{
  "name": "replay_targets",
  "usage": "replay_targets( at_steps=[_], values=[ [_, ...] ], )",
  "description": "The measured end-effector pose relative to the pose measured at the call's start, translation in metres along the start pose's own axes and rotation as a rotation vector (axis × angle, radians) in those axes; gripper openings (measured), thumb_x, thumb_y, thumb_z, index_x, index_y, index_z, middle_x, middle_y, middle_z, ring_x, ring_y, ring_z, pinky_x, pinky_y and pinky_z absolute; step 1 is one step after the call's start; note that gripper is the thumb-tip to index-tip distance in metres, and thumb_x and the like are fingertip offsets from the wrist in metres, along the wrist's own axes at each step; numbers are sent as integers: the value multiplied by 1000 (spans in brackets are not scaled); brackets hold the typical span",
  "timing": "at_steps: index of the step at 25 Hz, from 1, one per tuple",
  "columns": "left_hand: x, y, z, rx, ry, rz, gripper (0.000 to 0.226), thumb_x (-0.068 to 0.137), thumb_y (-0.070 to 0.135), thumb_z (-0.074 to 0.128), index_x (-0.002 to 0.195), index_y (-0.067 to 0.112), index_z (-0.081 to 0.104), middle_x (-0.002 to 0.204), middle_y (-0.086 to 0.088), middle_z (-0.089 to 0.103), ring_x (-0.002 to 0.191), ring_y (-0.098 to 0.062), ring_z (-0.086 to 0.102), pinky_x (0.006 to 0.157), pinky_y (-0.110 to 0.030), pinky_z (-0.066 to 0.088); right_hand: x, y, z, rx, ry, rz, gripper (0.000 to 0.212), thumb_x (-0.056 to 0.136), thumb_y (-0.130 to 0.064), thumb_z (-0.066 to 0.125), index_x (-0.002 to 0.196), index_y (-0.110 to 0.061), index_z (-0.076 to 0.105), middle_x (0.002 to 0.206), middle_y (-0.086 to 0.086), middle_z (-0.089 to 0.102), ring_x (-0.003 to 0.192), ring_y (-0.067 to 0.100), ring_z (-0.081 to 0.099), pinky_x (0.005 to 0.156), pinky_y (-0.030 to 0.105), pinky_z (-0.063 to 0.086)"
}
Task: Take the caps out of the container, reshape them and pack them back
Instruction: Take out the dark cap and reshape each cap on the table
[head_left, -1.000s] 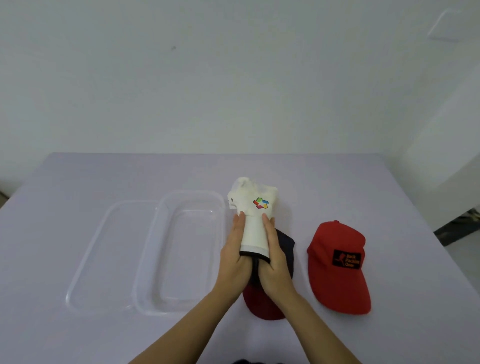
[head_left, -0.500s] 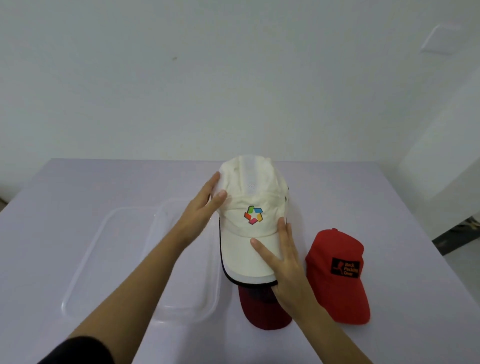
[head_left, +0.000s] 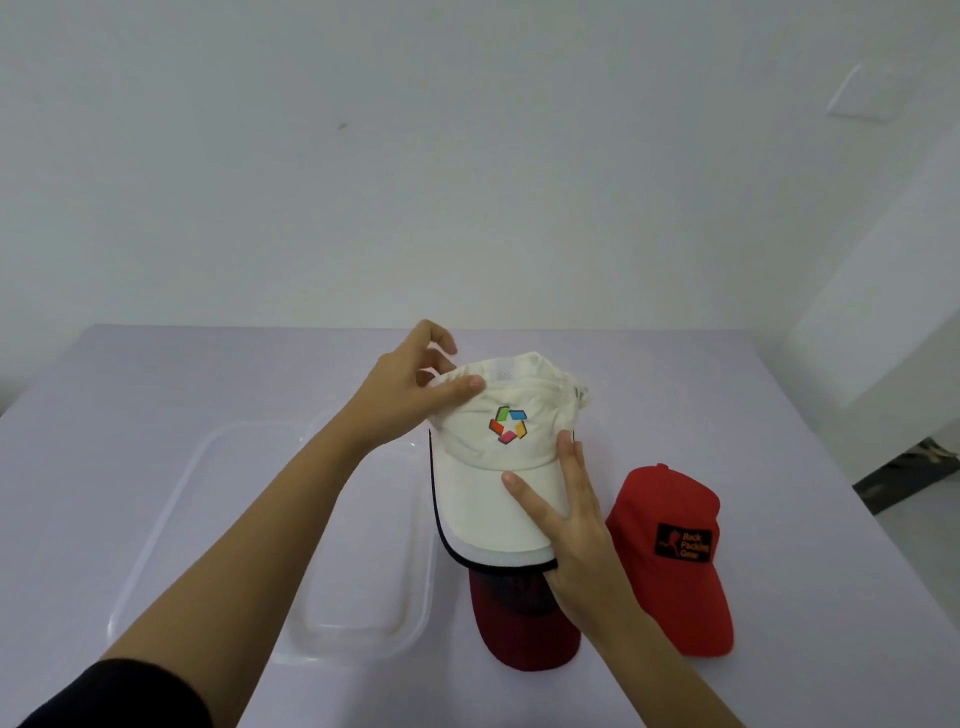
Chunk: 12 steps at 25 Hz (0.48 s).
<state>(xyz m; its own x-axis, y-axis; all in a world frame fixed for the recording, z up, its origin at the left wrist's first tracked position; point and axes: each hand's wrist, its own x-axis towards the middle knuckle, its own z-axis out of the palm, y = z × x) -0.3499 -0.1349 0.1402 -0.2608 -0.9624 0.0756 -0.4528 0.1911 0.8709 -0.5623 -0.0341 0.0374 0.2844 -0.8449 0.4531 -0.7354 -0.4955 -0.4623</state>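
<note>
A cream cap (head_left: 488, 467) with a multicoloured logo is held above the table, brim towards me. My left hand (head_left: 410, 392) pinches the rear left of its crown, which looks crumpled at the back. My right hand (head_left: 566, 512) grips the right edge of its brim, fingers spread on top. Under the cream cap lies a dark red cap (head_left: 524, 623), mostly hidden. A bright red cap (head_left: 675, 561) with a black patch lies to the right on the table. The clear plastic container (head_left: 363, 623) stands left of the caps with nothing in it.
The container's clear lid (head_left: 171, 519) lies flat at its left side. The lilac table (head_left: 156, 389) ends at a white wall behind. A dark floor gap shows past the table's right edge.
The cream cap went from squeezed narrow between both hands to spread open. My left hand moved up to the back of the crown, which has since crumpled; my right hand stays on the brim.
</note>
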Motion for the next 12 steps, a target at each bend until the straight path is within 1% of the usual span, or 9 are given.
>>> replay_targets(
  at_steps=[1, 2, 3, 4, 6, 8, 9, 10, 12],
  values=[
    [0, 5, 0, 131, 13, 83, 27, 82, 42, 68, 103, 32, 53, 96, 11, 64, 86, -6, 62, 75, -20, 48, 0, 1, 1, -20, 2, 3, 90, 79, 7, 50, 142, -50, 20, 158, -3, -14, 146, 30, -2, 112, 18, 5],
    [-2, 9, 2, 244, -9, 175, 30, 84, 41, 66, 110, 33, 54, 103, 14, 62, 92, -2, 60, 79, -15, 45, 0, 1, 1, -31, 6, 9, 90, 78, 7, 49, 142, -49, 20, 158, -2, -14, 145, 31, -1, 112, 21, 6],
    [-3, 13, 6, 315, -53, 225, 33, 84, 42, 65, 114, 30, 58, 106, 15, 61, 95, 0, 57, 81, -12, 42, 1, 1, 2, -29, 12, 19, 89, 78, 6, 49, 142, -48, 20, 158, -2, -13, 145, 31, -1, 112, 22, 7],
    [-4, 17, 10, 328, -94, 208, 36, 83, 45, 65, 115, 28, 61, 106, 15, 62, 96, 1, 56, 80, -11, 40, 2, 0, 2, -23, 17, 24, 87, 79, 5, 47, 142, -48, 21, 158, -2, -13, 145, 32, -1, 111, 23, 8],
    [-5, 21, 14, 271, -168, 91, 35, 81, 49, 65, 109, 27, 66, 99, 15, 68, 91, 1, 59, 73, -14, 41, 4, -1, 2, -26, 11, 10, 89, 79, 7, 46, 142, -49, 20, 158, -1, -12, 145, 32, -2, 112, 26, 8],
    [-2, 24, 12, 246, -231, 63, 25, 83, 48, 63, 96, 28, 71, 85, 11, 72, 81, -7, 63, 68, -21, 43, 5, -3, 5, -24, -17, 0, 99, 74, 14, 50, 142, -50, 18, 158, -3, -14, 145, 31, -3, 112, 30, 7],
    [0, 25, 11, 232, -248, 61, 23, 84, 47, 63, 90, 27, 72, 81, 7, 73, 77, -11, 63, 66, -23, 43, 6, -6, 5, -11, -40, -3, 101, 73, 14, 51, 142, -51, 17, 158, -4, -15, 146, 30, -4, 113, 31, 7],
    [0, 26, 11, 216, -244, 61, 22, 85, 45, 63, 86, 25, 72, 80, 4, 72, 75, -15, 63, 64, -25, 43, 7, -8, 4, 5, -78, -6, 100, 75, 12, 51, 141, -53, 15, 157, -6, -18, 146, 26, -5, 113, 31, 8],
    [1, 26, 8, 198, -182, 64, 18, 84, 41, 65, 81, 24, 71, 79, 2, 70, 74, -14, 62, 63, -23, 42, 13, -13, -6, 56, -241, -15, 100, 75, 6, 49, 139, -59, 7, 154, -12, -27, 146, 17, -10, 113, 23, 11]
  ],
)
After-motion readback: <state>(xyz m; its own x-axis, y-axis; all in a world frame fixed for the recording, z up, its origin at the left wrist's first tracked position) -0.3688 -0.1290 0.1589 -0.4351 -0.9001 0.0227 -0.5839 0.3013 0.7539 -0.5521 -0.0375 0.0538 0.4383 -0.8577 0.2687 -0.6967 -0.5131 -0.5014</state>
